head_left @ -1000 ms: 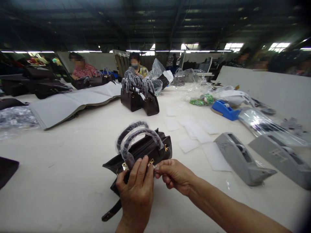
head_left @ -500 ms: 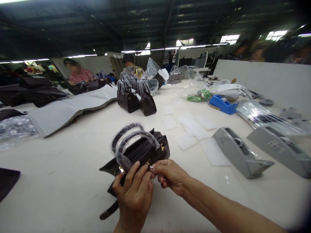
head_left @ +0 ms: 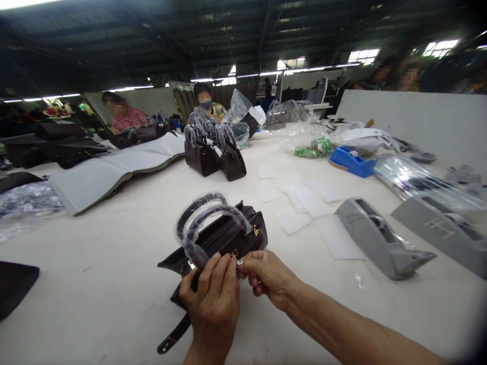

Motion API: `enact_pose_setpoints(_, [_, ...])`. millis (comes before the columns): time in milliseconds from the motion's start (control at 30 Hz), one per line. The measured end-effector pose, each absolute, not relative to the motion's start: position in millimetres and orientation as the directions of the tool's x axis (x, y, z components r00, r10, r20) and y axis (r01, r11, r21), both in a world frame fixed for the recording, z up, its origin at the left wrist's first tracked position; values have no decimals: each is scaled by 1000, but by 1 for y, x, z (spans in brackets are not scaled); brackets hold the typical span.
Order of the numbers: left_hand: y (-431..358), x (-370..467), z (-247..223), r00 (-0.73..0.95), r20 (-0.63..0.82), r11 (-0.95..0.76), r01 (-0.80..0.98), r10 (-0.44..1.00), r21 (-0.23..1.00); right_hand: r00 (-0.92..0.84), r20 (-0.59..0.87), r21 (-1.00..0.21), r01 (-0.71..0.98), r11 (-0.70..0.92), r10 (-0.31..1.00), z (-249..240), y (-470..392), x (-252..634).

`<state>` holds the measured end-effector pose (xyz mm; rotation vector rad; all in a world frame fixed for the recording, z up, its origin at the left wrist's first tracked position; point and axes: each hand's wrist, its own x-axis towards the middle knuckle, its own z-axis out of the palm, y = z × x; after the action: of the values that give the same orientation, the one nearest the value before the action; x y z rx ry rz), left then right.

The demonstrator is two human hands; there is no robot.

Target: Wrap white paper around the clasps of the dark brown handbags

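Note:
A small dark brown handbag point(head_left: 224, 234) with gold fittings lies tilted on the white table in front of me. Clear plastic film wraps its two raised handles point(head_left: 213, 215). My left hand point(head_left: 213, 294) rests over the front of the bag, its fingers curled round the near edge. Close beside those fingertips, my right hand point(head_left: 266, 274) pinches a small pale, shiny piece point(head_left: 240, 263) at the bag's front, just below a gold clasp. What exactly the piece is cannot be made out. A dark strap point(head_left: 174, 333) with a metal end hangs out to the left of my left wrist.
Several finished-looking handbags point(head_left: 215, 158) stand farther back. To the right are grey tape dispensers point(head_left: 365, 228), a blue tape dispenser point(head_left: 352, 163) and white foam sheets point(head_left: 308, 197). Grey sheeting point(head_left: 114, 170) lies at left. Co-workers sit across the table.
Both hands stay at the bag's front with almost the same grip. The small pale piece at my right fingertips shows slightly more. The whole view has shifted a little.

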<state>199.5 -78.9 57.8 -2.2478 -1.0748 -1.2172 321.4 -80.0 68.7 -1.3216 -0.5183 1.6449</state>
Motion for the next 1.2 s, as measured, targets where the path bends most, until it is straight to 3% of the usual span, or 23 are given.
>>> enact_pose_setpoints(267, [-77, 206, 66, 336, 818, -574, 819, 466, -10, 36, -397, -849, -394, -352, 917, 65, -87, 323])
enact_pose_setpoints(567, [-79, 209, 66, 331, 803, -548, 837, 497, -6, 50, -121, -991, -65, -118, 991, 58, -88, 335])
enact_pose_setpoints(767, [-78, 213, 66, 353, 795, -542, 840, 493, -37, 39, -39, -999, -27, -38, 998, 57, -86, 340])
enact_pose_setpoints(1000, [-81, 212, 61, 351, 804, -577, 817, 480, -12, -55, 2, -992, -128, -5, 999, 54, -81, 345])
enact_pose_setpoints(1100, [-81, 208, 60, 357, 818, -596, 803, 450, -22, -16, 67, -998, -4, 67, 998, 54, -82, 345])
enact_pose_setpoints(1200, [-79, 204, 61, 366, 812, -580, 814, 455, -42, 25, 206, -950, 244, 194, 978, 55, -87, 343])
